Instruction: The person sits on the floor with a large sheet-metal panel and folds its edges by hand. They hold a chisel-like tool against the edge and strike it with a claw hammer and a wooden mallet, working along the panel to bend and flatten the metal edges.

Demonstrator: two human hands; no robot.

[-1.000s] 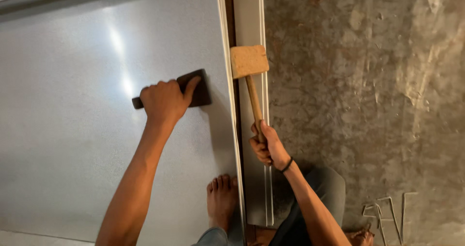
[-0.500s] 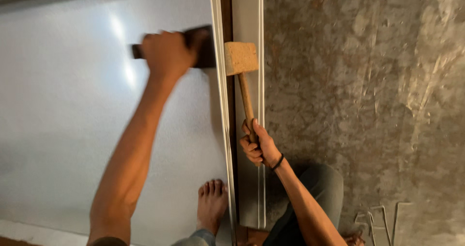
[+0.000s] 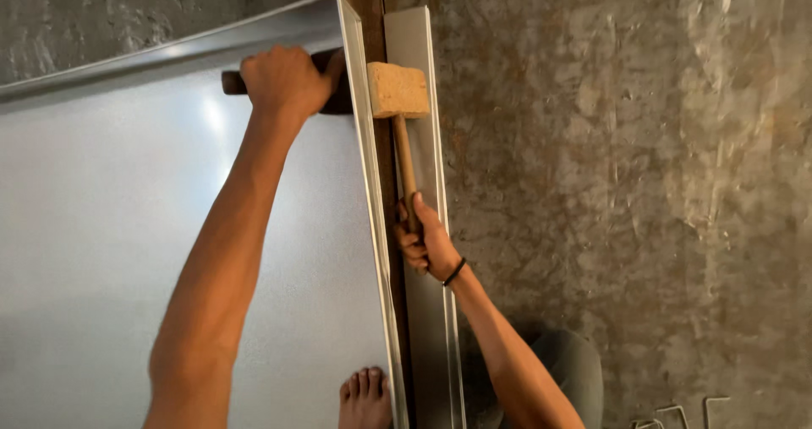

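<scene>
Landmark: the metal sheet (image 3: 110,243), a wide shiny panel lying flat, its right edge bent up into a thin lip.
Left hand: the left hand (image 3: 283,81) is reaching to the far right corner of the sheet, fingers wrapped tight over a dark block (image 3: 338,99).
Dark block: it is lying on the sheet, pressed against the inside of the raised lip, mostly hidden under the hand.
Right hand: the right hand (image 3: 425,241) is gripping, fingers closed, the lower end of the handle of a wooden mallet (image 3: 398,91), just right of the sheet's lip.
Mallet: its pale square head is sitting just outside the lip, level with the dark block; whether it is touching the lip cannot be told.
Metal strip: a narrow metal strip (image 3: 431,327) is lying alongside the sheet's right edge, under the mallet.
Foot: a bare foot (image 3: 365,398) is resting on the sheet's near right edge.
Floor: rough concrete floor (image 3: 626,184) is spreading right of the sheet.
</scene>
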